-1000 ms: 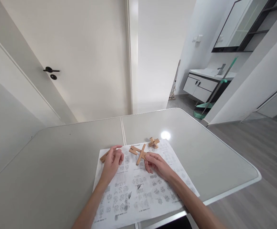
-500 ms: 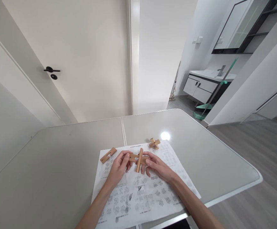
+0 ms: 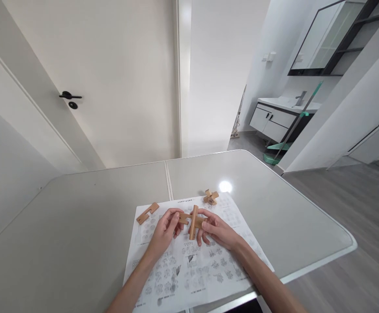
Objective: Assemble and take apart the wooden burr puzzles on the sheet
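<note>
Table [image 3: 88, 221] bears a printed sheet [image 3: 192, 282] before us; beyond stand a door [image 3: 127, 87] and, at right, a sink [image 3: 279, 102]. Over the sheet our left hand [image 3: 165, 228] and right hand [image 3: 221, 231] angle inward, each pinching one end of the slat [image 3: 184, 218]; the left fingers curl, the right's lower fingers hang loose. The slat's long axis runs left to right; the rod [image 3: 193, 223] crosses it, pointing away from us. A block [image 3: 143, 217] and a cluster [image 3: 211, 197] lie beyond our hands.
</note>
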